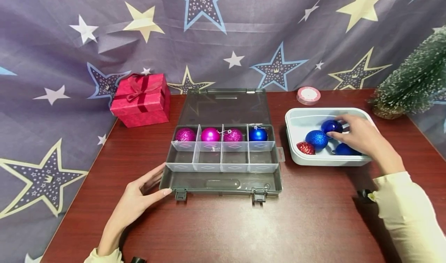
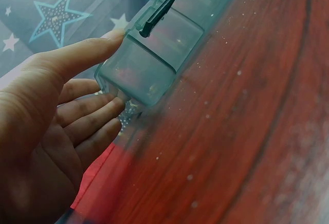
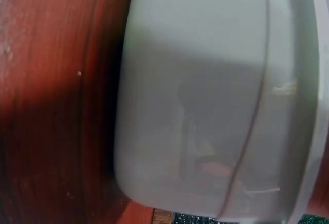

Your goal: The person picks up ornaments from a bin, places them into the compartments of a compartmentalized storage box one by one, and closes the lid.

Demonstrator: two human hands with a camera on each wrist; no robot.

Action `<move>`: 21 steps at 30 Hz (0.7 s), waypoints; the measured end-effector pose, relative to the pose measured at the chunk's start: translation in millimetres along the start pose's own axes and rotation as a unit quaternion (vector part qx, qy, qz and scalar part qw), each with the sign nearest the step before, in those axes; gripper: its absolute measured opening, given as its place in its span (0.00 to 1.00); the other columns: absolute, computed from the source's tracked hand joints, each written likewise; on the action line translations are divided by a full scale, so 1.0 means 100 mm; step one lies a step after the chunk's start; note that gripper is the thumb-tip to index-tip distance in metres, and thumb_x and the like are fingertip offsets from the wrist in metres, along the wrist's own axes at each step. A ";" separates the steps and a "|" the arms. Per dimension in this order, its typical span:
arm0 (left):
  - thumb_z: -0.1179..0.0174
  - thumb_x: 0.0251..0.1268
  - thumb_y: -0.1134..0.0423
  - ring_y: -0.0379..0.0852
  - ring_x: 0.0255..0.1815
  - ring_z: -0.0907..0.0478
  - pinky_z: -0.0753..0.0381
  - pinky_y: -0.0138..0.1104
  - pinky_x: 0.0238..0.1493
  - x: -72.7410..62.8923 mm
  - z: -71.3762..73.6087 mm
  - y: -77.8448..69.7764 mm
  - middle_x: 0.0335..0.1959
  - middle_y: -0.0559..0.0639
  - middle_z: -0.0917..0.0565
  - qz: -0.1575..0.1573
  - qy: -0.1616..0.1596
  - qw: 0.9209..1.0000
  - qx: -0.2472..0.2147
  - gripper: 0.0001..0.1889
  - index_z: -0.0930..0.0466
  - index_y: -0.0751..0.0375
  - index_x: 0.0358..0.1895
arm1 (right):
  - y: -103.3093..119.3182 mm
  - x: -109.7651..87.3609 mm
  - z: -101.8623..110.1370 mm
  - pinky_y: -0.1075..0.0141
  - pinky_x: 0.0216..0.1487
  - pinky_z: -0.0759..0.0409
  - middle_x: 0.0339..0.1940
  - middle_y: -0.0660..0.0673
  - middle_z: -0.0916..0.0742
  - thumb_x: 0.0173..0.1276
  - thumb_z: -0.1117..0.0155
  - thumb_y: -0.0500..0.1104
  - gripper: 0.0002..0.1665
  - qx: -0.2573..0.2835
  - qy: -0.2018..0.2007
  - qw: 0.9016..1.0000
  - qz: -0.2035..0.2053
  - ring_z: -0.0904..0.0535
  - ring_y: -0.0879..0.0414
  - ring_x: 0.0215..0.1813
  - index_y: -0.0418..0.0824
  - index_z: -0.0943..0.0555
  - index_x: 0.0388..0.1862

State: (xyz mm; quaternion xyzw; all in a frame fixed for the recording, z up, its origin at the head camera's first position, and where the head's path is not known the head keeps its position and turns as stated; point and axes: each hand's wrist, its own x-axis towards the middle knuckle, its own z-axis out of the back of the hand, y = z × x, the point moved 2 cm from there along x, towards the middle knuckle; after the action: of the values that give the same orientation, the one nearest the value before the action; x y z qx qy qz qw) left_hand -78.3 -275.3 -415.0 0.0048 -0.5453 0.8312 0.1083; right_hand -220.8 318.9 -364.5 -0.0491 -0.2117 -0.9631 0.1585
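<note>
My right hand (image 1: 360,135) reaches into the white bin (image 1: 329,163), thumb and fingers pinching a shiny dark blue Christmas ball (image 1: 331,127). Beside that ball lie a glittery blue ball (image 1: 316,140), a red patterned ball (image 1: 306,148) and another blue ball (image 1: 344,149). My left hand (image 1: 134,199) rests at the near left corner of an open grey compartment box (image 1: 223,185); in the left wrist view its thumb (image 2: 103,44) touches the edge, with the fingers extended along the side. The back row holds pink balls (image 1: 210,134) and a blue ball (image 1: 258,134), one per compartment.
A red gift box (image 1: 141,100) stands at the back left. Behind the bin lies a roll of pink ribbon (image 1: 308,95), and a small frosted tree (image 1: 414,77) stands at the back right. A star-patterned cloth (image 1: 230,42) hangs behind the table (image 1: 237,228).
</note>
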 end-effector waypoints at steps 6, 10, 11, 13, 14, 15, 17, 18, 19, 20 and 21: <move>0.27 0.64 0.69 0.41 0.64 0.20 0.23 0.26 0.60 0.00 0.00 0.00 0.68 0.55 0.21 -0.002 0.000 1.000 -0.001 0.36 0.29 0.56 0.76 | -0.03 0.02 -0.04 0.33 0.55 0.26 0.50 0.19 0.17 0.65 0.24 0.40 0.31 0.000 -0.004 1.000 0.008 0.21 0.24 0.53 0.21 0.24 0.59; 0.27 0.64 0.70 0.41 0.64 0.20 0.23 0.26 0.60 0.00 0.00 0.00 0.68 0.56 0.21 -0.006 0.000 1.000 -0.004 0.36 0.29 0.56 0.76 | -0.03 0.02 -0.04 0.33 0.55 0.26 0.49 0.20 0.17 0.65 0.23 0.39 0.30 -0.003 -0.010 1.000 0.016 0.20 0.25 0.53 0.22 0.23 0.59; 0.27 0.64 0.70 0.41 0.64 0.20 0.23 0.26 0.60 0.00 -0.01 0.00 0.68 0.56 0.21 -0.007 0.000 1.000 -0.005 0.36 0.29 0.57 0.76 | -0.02 0.02 -0.04 0.34 0.55 0.26 0.49 0.20 0.17 0.64 0.23 0.39 0.30 -0.004 -0.013 1.000 0.018 0.20 0.25 0.54 0.22 0.23 0.58; 0.27 0.64 0.71 0.41 0.64 0.20 0.22 0.26 0.60 0.00 -0.01 0.00 0.68 0.56 0.21 -0.007 0.001 1.000 -0.007 0.36 0.29 0.56 0.76 | 0.00 0.01 -0.02 0.34 0.56 0.26 0.50 0.20 0.17 0.65 0.23 0.39 0.30 -0.007 -0.016 1.000 0.021 0.21 0.25 0.54 0.23 0.23 0.59; 0.27 0.64 0.71 0.41 0.64 0.20 0.22 0.26 0.60 0.00 -0.01 0.00 0.68 0.56 0.21 -0.008 0.002 1.000 -0.008 0.36 0.29 0.56 0.76 | 0.02 0.01 -0.01 0.34 0.56 0.26 0.50 0.21 0.17 0.64 0.23 0.39 0.30 -0.009 -0.019 0.999 0.024 0.21 0.26 0.54 0.24 0.23 0.58; 0.27 0.64 0.71 0.42 0.64 0.20 0.22 0.26 0.60 0.00 -0.01 0.00 0.68 0.56 0.21 -0.008 0.002 1.000 -0.009 0.36 0.28 0.56 0.76 | 0.04 0.00 0.01 0.34 0.56 0.26 0.50 0.22 0.16 0.64 0.23 0.39 0.29 -0.010 -0.023 0.999 0.025 0.21 0.26 0.55 0.24 0.22 0.58; 0.27 0.64 0.71 0.42 0.64 0.20 0.23 0.26 0.60 0.01 -0.01 0.00 0.68 0.56 0.21 -0.010 0.002 1.000 -0.009 0.36 0.29 0.56 0.76 | 0.10 -0.01 0.05 0.34 0.58 0.28 0.51 0.23 0.16 0.64 0.23 0.40 0.28 -0.009 -0.028 0.999 0.020 0.22 0.27 0.57 0.27 0.21 0.58; 0.27 0.64 0.71 0.42 0.64 0.20 0.23 0.26 0.60 0.01 -0.01 0.00 0.68 0.56 0.21 -0.010 0.002 1.000 -0.008 0.36 0.29 0.56 0.76 | 0.13 -0.02 0.07 0.34 0.59 0.29 0.52 0.24 0.17 0.64 0.23 0.41 0.29 -0.010 -0.030 0.999 0.016 0.23 0.28 0.58 0.27 0.21 0.58; 0.27 0.64 0.71 0.42 0.64 0.20 0.23 0.26 0.60 0.01 -0.01 0.00 0.68 0.56 0.21 -0.011 0.002 1.000 -0.007 0.36 0.29 0.57 0.76 | 0.16 -0.02 0.10 0.33 0.59 0.29 0.53 0.24 0.17 0.64 0.22 0.41 0.29 -0.011 -0.032 0.999 0.012 0.23 0.28 0.59 0.28 0.21 0.59; 0.27 0.64 0.71 0.41 0.64 0.20 0.23 0.26 0.60 0.00 -0.01 0.00 0.68 0.56 0.21 -0.011 0.002 1.000 -0.006 0.36 0.29 0.57 0.76 | 0.20 -0.03 0.12 0.32 0.59 0.30 0.54 0.24 0.17 0.64 0.22 0.42 0.30 -0.012 -0.034 0.999 0.008 0.24 0.28 0.59 0.29 0.21 0.59; 0.27 0.64 0.71 0.41 0.64 0.20 0.23 0.26 0.60 0.00 0.00 0.00 0.68 0.56 0.21 -0.011 0.001 1.000 -0.005 0.36 0.29 0.57 0.76 | 0.23 -0.04 0.14 0.32 0.59 0.30 0.55 0.24 0.18 0.64 0.22 0.43 0.30 -0.012 -0.036 0.999 0.005 0.25 0.28 0.60 0.29 0.22 0.60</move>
State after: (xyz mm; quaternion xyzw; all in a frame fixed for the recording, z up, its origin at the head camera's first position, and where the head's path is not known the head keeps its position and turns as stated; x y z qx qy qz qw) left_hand -78.6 -274.9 -415.2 0.0091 -0.5491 0.8273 0.1184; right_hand -209.1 305.9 -343.5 -0.0864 -0.2054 -0.9625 0.1546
